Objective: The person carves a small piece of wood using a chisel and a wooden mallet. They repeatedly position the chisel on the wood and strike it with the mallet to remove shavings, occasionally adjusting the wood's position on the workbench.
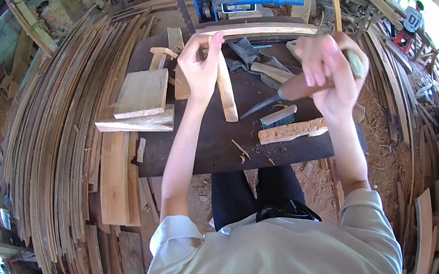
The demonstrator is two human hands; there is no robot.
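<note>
Pale, a wooden stick (227,94) is pointing toward the desk's (207,152) near edge, my left fingers (213,57) clamping its far end; by the right edge, my right fingers (338,64) are gripping a pointed tool (297,88).

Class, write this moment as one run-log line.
left hand: holds wooden stick | right hand: grips pointed tool, tip toward stick | tabletop: wood block, shavings

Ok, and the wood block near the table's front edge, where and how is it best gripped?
Likely best around the middle of the wood block, from above and slightly left. It lies lengthwise left to right, so its narrow width can be pinched front to back. The right forearm crowds its right end, and the right hand holds a pointed tool.
</note>
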